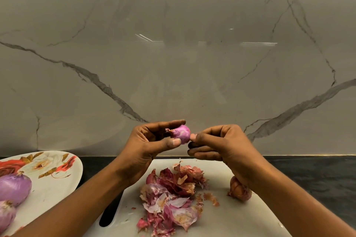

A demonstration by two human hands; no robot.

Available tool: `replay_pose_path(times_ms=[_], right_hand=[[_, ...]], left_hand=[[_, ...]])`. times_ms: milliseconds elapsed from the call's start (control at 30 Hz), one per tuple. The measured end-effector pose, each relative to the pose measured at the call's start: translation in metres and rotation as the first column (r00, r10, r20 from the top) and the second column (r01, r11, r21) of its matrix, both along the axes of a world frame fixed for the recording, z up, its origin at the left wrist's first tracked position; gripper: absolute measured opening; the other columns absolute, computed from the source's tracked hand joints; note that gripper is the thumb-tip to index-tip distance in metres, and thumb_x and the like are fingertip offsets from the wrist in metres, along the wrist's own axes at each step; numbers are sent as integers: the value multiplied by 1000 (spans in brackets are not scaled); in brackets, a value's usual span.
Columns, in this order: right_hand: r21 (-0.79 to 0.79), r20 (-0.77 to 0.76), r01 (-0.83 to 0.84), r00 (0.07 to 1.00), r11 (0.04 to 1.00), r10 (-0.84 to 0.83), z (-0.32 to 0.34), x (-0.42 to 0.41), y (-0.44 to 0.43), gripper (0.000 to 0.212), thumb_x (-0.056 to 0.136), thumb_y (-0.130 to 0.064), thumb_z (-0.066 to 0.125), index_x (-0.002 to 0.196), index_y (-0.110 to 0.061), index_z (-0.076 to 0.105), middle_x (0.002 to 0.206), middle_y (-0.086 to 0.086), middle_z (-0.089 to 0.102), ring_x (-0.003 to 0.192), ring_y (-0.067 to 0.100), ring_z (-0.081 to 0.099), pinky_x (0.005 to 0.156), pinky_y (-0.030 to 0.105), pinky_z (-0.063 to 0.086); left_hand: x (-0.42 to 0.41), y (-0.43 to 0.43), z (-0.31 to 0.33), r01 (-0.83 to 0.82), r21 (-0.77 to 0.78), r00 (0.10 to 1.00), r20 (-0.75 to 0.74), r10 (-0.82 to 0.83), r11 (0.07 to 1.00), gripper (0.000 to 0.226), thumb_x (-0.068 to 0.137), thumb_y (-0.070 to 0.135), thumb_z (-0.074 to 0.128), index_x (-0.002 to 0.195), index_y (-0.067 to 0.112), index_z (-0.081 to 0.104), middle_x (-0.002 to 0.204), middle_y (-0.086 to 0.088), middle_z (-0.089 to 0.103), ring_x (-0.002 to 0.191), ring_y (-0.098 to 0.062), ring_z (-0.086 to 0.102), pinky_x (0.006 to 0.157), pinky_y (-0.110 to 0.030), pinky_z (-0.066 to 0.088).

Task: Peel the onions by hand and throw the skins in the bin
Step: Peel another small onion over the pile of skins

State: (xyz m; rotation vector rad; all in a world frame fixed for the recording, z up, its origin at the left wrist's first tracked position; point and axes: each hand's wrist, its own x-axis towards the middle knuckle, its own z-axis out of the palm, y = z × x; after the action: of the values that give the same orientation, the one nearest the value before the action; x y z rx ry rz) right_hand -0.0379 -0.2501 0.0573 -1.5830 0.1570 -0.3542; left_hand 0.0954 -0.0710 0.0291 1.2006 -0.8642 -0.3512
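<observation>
A small purple onion point(181, 133), mostly bare of skin, is held up in front of the marble wall. My left hand point(148, 144) grips it between thumb and fingers. My right hand point(217, 143) pinches at the onion's right end with thumb and forefinger. Below on the white cutting board point(231, 217) lies a heap of reddish onion skins point(171, 196). An unpeeled brown-skinned onion point(238, 188) rests on the board under my right wrist. Two peeled purple onions point(14, 187) point(6, 214) sit on a floral plate point(52, 175) at the left.
The board lies on a dark countertop point(317, 175) that meets the grey marble wall point(173, 54) close behind. A dark slot handle point(109, 215) is at the board's left edge. No bin is in view.
</observation>
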Motion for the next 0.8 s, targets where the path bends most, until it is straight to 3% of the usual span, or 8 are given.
replay_pose_path(times_ms=[633,800], right_hand=[[-66,-41,68,997,996,-71,-2,3,-2,10,94,-4,73,93,5,74,87,19,80,81,32,81,71,32,67],[-111,-27,88,995,990,-92,-4,4,-3,7,86,6,79,92,6,75,83,20,79,76,31,80,67,30,66]], left_hand=[[0,-1,0,71,-56,994,-81,-75,996,44,88,3,73,131,3,66,132,-19,70,118,-41,70,96,-43,61],[-1,-1,2,54,-68,992,-114,-61,996,41,88,6,76,129,5,69,129,-20,71,114,-42,72,91,-41,63]])
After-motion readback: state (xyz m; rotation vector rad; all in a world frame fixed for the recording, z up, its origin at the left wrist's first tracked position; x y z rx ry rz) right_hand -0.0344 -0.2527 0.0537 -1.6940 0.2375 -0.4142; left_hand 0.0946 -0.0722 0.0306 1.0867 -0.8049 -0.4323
